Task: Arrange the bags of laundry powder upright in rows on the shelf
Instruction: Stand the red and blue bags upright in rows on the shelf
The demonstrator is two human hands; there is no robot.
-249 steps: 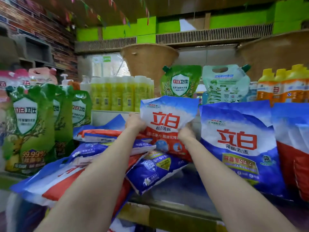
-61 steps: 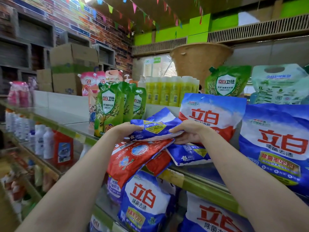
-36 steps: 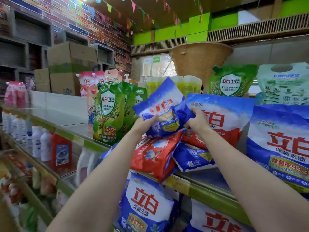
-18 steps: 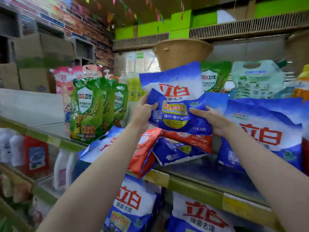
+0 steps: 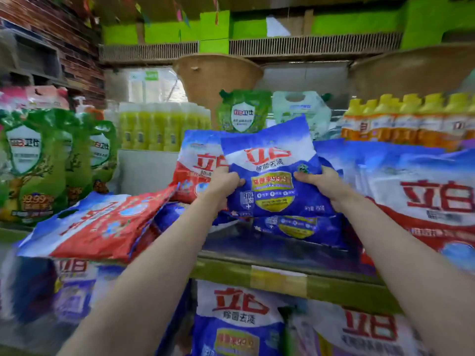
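Note:
A blue laundry powder bag is held upright above the shelf. My left hand grips its left edge and my right hand grips its right edge. Behind it stands a red-and-white bag, upright. Under it another blue bag lies on the shelf. To the left a red bag lies flat on a pile, overhanging the shelf's edge. Large upright bags stand on the right.
Green refill pouches stand at the left, yellow-green bottles behind, orange bottles at the back right. More powder bags fill the shelf below. A bare strip of shelf shows in front of the lying blue bag.
The blue bag came off the pile and now stands upright between both hands, moved right in front of the red-and-white bag. The view has swung right and is blurred.

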